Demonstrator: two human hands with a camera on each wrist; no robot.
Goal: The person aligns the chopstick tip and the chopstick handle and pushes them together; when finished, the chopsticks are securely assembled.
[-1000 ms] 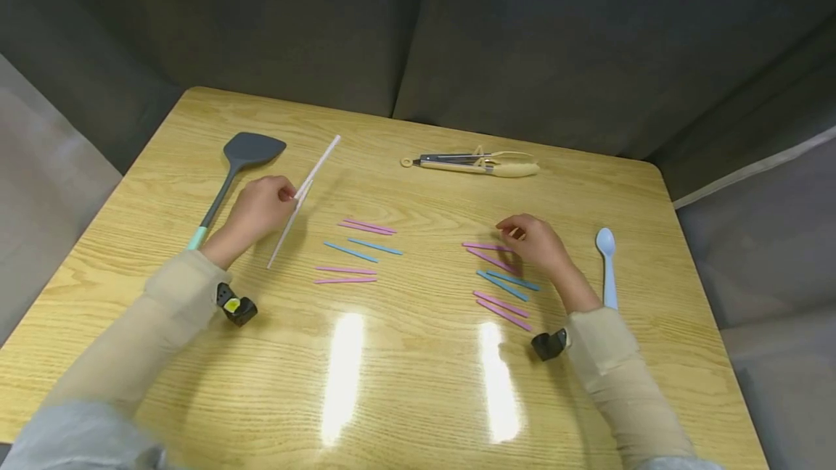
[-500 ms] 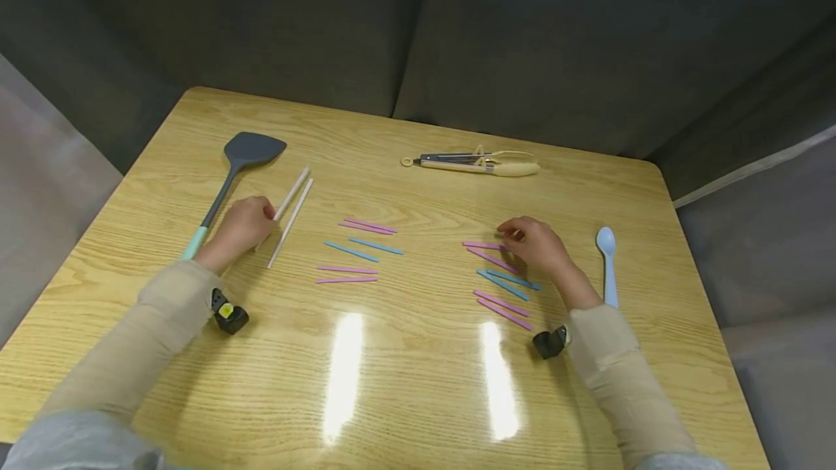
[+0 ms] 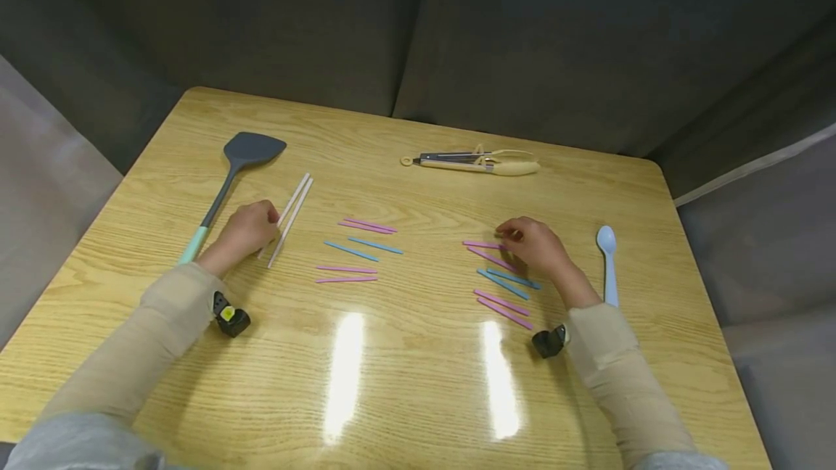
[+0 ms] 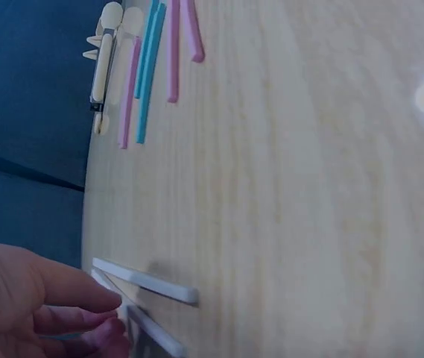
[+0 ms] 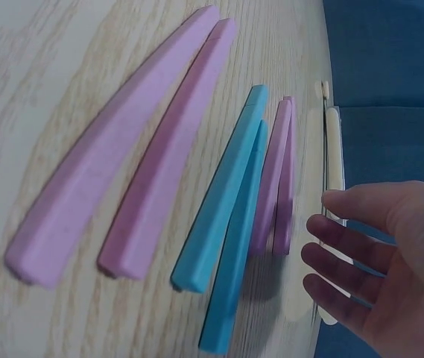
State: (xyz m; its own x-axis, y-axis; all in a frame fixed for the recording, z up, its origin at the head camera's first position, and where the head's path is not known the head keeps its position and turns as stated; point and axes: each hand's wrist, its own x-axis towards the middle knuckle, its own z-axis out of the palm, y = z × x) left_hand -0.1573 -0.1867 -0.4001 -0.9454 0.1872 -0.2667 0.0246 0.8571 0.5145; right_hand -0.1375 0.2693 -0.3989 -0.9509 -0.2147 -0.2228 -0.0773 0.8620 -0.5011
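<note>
On the left side of the table, my left hand (image 3: 247, 229) pinches a white chopstick (image 3: 294, 193) near its middle. Just to its right lies a second white chopstick (image 3: 292, 219), the two nearly meeting at their far ends. In the left wrist view, the fingertips come together at the held chopstick (image 4: 156, 332). My right hand (image 3: 532, 244) hovers with loosely bent fingers by the far pink chopsticks (image 3: 491, 258), partly covering them in the head view. The right wrist view shows nothing between its spread fingers. Blue chopsticks (image 3: 508, 283) and nearer pink chopsticks (image 3: 503, 309) lie in front of it.
More pink chopsticks (image 3: 346, 280) and blue chopsticks (image 3: 353, 252) lie in pairs left of centre. A grey spatula (image 3: 251, 149) with a mint handle is at far left. Yellow-tipped tongs (image 3: 470, 162) lie near the back edge, and a light blue spoon (image 3: 607, 260) at right.
My left hand has brought the white chopstick leftward and down from a raised, crossing position, then shifted it slightly back toward the other white one. The right hand has stayed in place.
</note>
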